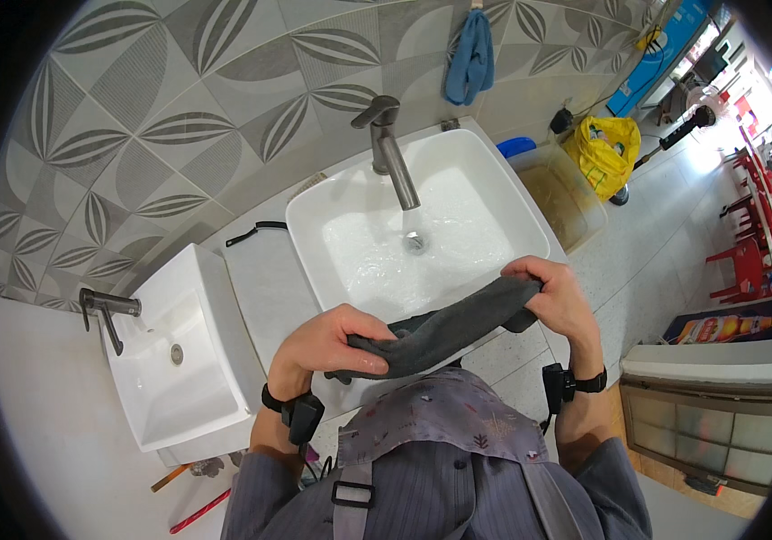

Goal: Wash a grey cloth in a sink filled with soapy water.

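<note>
A dark grey cloth (460, 331) is stretched between my two hands over the front rim of a white washbasin (521, 226). My left hand (338, 344) grips its left end between thumb and fingers. At the other end, my right hand (554, 293) pinches the cloth near the basin's front right corner. Water runs from the grey metal faucet (396, 158) and ripples over the basin floor around the drain (415, 243).
A second white sink (186, 358) with its own faucet (109, 307) stands at left. A black-handled tool (254, 231) lies on the counter (264, 277). A blue cloth (470, 61) hangs on the tiled wall. Right of the basin are a plastic tub (554, 196) and a yellow bag (602, 155).
</note>
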Motion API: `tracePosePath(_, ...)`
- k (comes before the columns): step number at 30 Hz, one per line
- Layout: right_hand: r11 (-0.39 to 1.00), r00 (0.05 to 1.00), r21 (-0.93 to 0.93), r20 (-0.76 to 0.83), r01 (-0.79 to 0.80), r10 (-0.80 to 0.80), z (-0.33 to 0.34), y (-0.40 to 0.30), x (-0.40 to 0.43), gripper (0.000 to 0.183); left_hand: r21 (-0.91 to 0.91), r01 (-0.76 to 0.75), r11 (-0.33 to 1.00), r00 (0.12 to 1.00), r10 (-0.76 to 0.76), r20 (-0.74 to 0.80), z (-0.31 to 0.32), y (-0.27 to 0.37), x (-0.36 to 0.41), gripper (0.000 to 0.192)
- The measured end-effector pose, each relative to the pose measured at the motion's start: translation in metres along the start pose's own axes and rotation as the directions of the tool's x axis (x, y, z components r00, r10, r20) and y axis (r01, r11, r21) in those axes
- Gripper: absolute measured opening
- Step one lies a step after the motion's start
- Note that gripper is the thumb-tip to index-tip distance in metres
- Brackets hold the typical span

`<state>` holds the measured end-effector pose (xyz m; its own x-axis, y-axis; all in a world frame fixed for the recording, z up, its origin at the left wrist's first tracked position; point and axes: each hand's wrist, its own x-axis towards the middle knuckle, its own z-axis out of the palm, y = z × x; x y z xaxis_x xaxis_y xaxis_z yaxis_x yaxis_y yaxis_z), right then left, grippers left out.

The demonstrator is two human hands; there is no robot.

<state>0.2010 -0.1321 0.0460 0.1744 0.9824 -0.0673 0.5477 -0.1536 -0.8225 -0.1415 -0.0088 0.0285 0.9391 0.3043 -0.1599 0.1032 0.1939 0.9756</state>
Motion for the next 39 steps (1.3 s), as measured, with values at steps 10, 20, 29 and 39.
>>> tracePosePath(10,0.996,0.997,-0.073,0.058,0.056,-0.052,0.011,0.006,0.003,0.024,0.095,-0.086,0.992,0.992,0.077,0.097,-0.004,-0.016,-0.003,0.025)
tracePosePath(20,0.988,0.986,0.154,0.155,0.031,-0.055,-0.011,-0.012,0.059,0.022,-0.041,-0.214,0.976,0.902,0.181,-0.391,0.017,0.0,0.022,0.023)
tracePosePath(29,0.854,0.719,0.52,0.591,0.008,-0.366,0.011,0.011,0.107,0.042,-0.126,-0.201,0.972,0.616,0.025,-0.788,0.041,-0.017,0.078,0.037)
tracePosePath(39,0.991,0.83,-0.107,0.558,0.083,-0.009,0.095,0.152,0.222,0.019,-0.095,-0.27,0.958,0.445,0.036,-0.895,0.059,0.011,0.062,0.036)
